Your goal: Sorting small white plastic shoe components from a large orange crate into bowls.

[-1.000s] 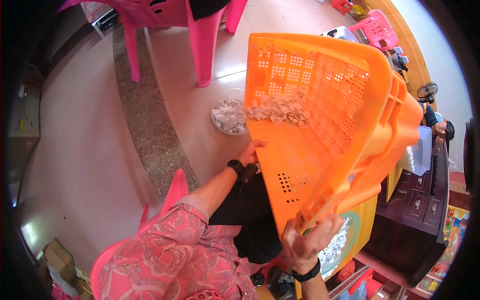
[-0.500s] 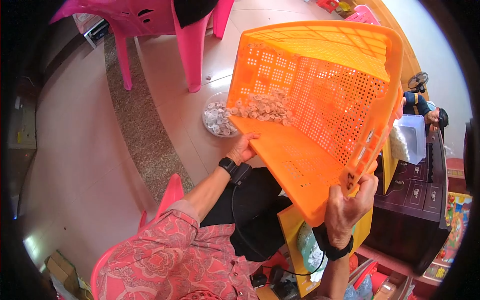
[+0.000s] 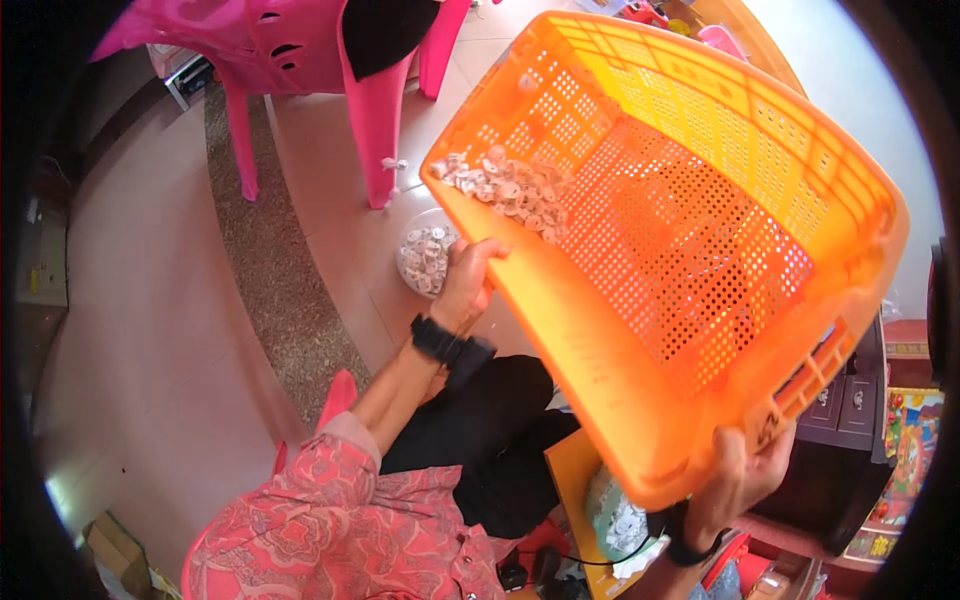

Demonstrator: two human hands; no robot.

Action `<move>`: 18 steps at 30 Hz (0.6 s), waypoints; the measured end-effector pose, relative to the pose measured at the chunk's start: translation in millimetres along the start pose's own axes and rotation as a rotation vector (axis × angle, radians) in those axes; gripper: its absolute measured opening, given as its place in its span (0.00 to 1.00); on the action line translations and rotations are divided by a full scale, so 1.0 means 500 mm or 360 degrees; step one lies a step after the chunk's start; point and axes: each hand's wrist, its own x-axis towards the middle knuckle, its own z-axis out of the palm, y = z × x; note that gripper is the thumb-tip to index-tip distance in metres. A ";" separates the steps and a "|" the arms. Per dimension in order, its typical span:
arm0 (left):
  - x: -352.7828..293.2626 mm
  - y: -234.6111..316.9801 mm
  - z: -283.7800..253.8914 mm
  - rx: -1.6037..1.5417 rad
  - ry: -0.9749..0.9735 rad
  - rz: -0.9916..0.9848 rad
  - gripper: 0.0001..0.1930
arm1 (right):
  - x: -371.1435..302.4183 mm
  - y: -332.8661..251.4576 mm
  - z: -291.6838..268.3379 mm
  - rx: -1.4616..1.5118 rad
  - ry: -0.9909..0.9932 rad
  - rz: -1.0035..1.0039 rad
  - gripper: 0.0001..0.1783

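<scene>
— Since a second ago, the orange crate (image 3: 690,250) has been swinging up and toward the upper right of the frame, and the small pale pieces (image 3: 505,185) are sliding into its low corner near the upper middle.

— Where are the hands sitting on it?

— The left hand (image 3: 470,280) is curling around the crate's lower wall at mid-frame, fingers wrapped over the edge. The right hand (image 3: 735,480) is gripping the rim corner at the lower right, fingers closed on the plastic.

— How is it looking to handle?

— It is looking stiff and light: perforated moulded plastic, keeping its shape while tilted. The load is small and loose, so it is probably shifting freely. Smooth walls may be slippery, so the rim and slotted handle are likely the better holds.

— Anything beneath?

— A clear bowl (image 3: 428,255) with similar pieces is sitting on the tiled floor (image 3: 170,330) just below the low corner, left of centre, with a pink chair (image 3: 375,110) standing at the upper left.
</scene>
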 end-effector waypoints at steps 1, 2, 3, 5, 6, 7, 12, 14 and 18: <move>-0.041 0.038 0.048 -0.0002 0.0060 -0.0066 0.06 | -0.017 -0.008 0.000 0.0092 0.0092 -0.0020 0.24; -0.009 0.025 0.008 0.0001 0.0067 -0.0035 0.06 | -0.033 -0.020 0.014 0.0219 0.0152 -0.0049 0.22; 0.049 -0.011 -0.070 0.0271 -0.0013 0.0282 0.07 | -0.034 -0.012 0.023 0.0249 0.0125 -0.0056 0.22; 0.037 0.007 -0.038 0.0020 -0.0015 -0.0054 0.09 | -0.018 0.026 0.024 -0.0066 0.0016 -0.0034 0.18; 0.048 -0.004 -0.026 0.0016 -0.0042 -0.0071 0.09 | -0.013 0.028 0.027 -0.0080 0.0045 -0.0037 0.18; 0.045 0.001 -0.029 -0.0003 -0.0026 -0.0138 0.10 | -0.014 0.017 0.035 -0.0118 0.0037 -0.0102 0.17; 0.022 0.010 -0.042 -0.0114 0.0020 -0.0224 0.12 | -0.013 -0.033 0.054 -0.0387 -0.0026 -0.0294 0.16; 0.027 0.004 -0.059 -0.0231 -0.0027 -0.0342 0.16 | -0.003 -0.058 0.072 -0.0428 -0.0024 -0.0356 0.16; 0.031 0.003 -0.066 -0.0268 0.0006 -0.0478 0.20 | 0.014 -0.110 0.105 -0.0706 -0.0082 -0.0541 0.13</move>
